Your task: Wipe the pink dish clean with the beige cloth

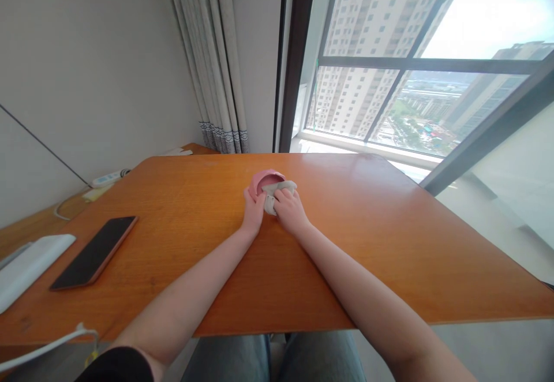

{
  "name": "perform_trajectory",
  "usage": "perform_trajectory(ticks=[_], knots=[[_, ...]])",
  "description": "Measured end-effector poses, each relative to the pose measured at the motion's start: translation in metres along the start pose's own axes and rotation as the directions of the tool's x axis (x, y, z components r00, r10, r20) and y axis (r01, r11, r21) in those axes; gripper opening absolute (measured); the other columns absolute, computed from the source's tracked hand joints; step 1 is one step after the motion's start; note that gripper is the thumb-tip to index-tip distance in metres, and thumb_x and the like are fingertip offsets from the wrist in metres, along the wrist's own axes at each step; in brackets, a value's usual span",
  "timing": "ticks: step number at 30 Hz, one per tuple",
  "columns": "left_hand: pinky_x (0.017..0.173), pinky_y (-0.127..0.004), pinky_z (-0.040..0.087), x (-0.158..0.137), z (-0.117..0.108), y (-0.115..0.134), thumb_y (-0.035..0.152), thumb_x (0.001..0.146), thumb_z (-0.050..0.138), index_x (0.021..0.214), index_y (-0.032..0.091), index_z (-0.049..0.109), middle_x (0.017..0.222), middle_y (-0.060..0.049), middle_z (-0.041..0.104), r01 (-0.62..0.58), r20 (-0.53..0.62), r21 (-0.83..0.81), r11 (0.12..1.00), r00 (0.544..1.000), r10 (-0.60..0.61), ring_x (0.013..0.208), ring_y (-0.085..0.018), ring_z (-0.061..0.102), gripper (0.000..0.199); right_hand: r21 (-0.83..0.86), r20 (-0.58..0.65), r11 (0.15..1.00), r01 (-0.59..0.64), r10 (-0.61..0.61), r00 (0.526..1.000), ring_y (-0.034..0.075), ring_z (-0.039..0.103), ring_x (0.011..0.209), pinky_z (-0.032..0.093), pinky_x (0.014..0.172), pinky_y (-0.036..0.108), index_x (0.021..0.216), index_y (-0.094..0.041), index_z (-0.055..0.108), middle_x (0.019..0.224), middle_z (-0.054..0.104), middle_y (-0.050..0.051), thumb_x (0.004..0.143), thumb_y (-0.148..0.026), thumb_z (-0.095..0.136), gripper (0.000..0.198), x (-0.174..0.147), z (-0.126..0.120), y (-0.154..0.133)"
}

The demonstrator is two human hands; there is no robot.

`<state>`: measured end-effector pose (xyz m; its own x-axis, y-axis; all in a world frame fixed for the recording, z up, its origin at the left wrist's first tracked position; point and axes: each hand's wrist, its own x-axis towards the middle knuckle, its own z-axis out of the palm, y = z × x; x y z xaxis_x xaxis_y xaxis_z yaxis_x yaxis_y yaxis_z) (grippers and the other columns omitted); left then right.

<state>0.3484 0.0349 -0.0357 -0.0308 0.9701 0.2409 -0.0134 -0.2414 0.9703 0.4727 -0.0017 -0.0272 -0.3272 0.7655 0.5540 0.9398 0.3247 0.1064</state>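
Over the middle of the wooden table, my left hand point(254, 210) is closed around the left side of a pink bowl-like thing point(267, 175). Its hollow, darker inside faces toward me, tilted. My right hand point(291, 209) grips a light grey-white cloth point(271, 200), bunched up and pressed at the bowl's lower right rim. Part of the cloth hangs down between both hands. The fingers of my left hand behind the bowl are hidden.
On the table point(182, 197) at the left lie a dark phone-like slab point(95, 252) and a white flat object point(37, 263). A white cable point(47, 347) crosses the near left corner. Behind it stand a power strip point(108, 178), a curtain point(216, 59) and a window frame point(363, 62).
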Motion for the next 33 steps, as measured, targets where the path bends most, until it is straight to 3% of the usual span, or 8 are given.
perform_trajectory(ticks=[7,11,16,19,22,26,30,33], knots=[[0.067,-0.027,0.040,0.020,-0.020,0.009,0.013,0.072,0.048,0.078,0.021,0.039,0.073,0.004,0.043,-0.090,0.111,0.209,0.974,0.992,0.068,0.068,-0.013,0.045,0.013,0.126,0.036,0.982,0.144,-0.150,0.988,0.021,0.045,0.093,0.031,0.081,0.035,0.095,-0.018,0.064,0.097,0.060,0.008,0.087,-0.016,0.052,0.014,0.004,-0.008,0.014],[0.069,-0.029,0.040,0.024,-0.026,0.007,0.016,0.073,0.051,0.076,0.020,0.042,0.072,0.004,0.045,-0.085,0.174,0.276,0.957,0.984,0.037,0.068,-0.013,0.046,0.011,0.136,0.101,0.976,0.168,-0.182,0.978,0.022,0.045,0.091,0.031,0.079,0.036,0.088,-0.018,0.064,0.092,0.061,0.007,0.082,-0.020,0.058,0.009,0.002,-0.010,0.016],[0.079,-0.031,0.045,0.014,-0.014,-0.007,0.031,0.079,0.055,0.098,0.020,0.048,0.091,-0.001,0.055,0.062,0.047,0.007,0.998,0.997,-0.062,0.083,-0.016,0.055,0.023,0.079,0.069,0.985,0.156,-0.161,0.984,0.020,0.045,0.086,0.028,0.075,0.036,0.084,-0.019,0.065,0.083,0.062,0.005,0.086,-0.015,0.055,0.011,0.001,-0.007,0.004],[0.089,-0.031,0.045,0.006,-0.006,-0.009,0.028,0.076,0.059,0.115,0.022,0.045,0.109,-0.003,0.057,-0.008,0.006,-0.133,0.991,1.000,0.009,0.101,-0.018,0.057,0.041,0.029,0.002,0.995,0.094,-0.094,0.996,0.019,0.044,0.083,0.028,0.072,0.036,0.079,-0.019,0.064,0.080,0.060,0.004,0.088,-0.014,0.053,0.015,0.001,-0.008,-0.001],[0.096,-0.033,0.043,0.007,-0.007,0.001,0.020,0.075,0.053,0.112,0.021,0.051,0.114,-0.004,0.058,-0.062,0.016,-0.133,0.989,0.998,0.065,0.108,-0.019,0.055,0.037,0.037,-0.086,0.992,0.117,-0.114,0.990,0.019,0.044,0.082,0.029,0.073,0.035,0.082,-0.019,0.063,0.081,0.060,0.004,0.090,-0.019,0.051,0.015,0.001,-0.013,-0.003],[0.094,-0.037,0.046,0.020,-0.026,0.025,0.015,0.070,0.046,0.102,0.018,0.057,0.103,-0.005,0.062,-0.192,0.079,0.020,0.981,0.979,0.190,0.100,-0.021,0.058,0.034,0.059,-0.145,0.970,0.237,-0.226,0.963,0.019,0.045,0.086,0.031,0.075,0.034,0.087,-0.019,0.063,0.087,0.061,0.005,0.092,-0.019,0.047,0.016,0.003,-0.020,-0.002],[0.095,-0.040,0.045,0.028,-0.042,0.039,0.012,0.065,0.049,0.108,0.018,0.056,0.105,-0.005,0.062,-0.382,0.262,0.227,0.896,0.910,0.322,0.101,-0.023,0.057,0.044,0.041,-0.120,0.970,0.238,-0.232,0.965,0.019,0.045,0.088,0.031,0.075,0.035,0.089,-0.017,0.063,0.088,0.061,0.006,0.093,-0.017,0.044,0.019,0.004,-0.017,0.002],[0.098,-0.040,0.043,0.021,-0.036,0.032,0.016,0.069,0.056,0.118,0.018,0.050,0.115,-0.008,0.060,-0.333,0.208,0.214,0.918,0.934,0.290,0.108,-0.024,0.056,0.050,0.019,-0.086,0.983,0.182,-0.179,0.980,0.019,0.045,0.085,0.029,0.072,0.035,0.085,-0.018,0.063,0.084,0.060,0.005,0.092,-0.017,0.047,0.018,0.004,-0.012,0.003]])
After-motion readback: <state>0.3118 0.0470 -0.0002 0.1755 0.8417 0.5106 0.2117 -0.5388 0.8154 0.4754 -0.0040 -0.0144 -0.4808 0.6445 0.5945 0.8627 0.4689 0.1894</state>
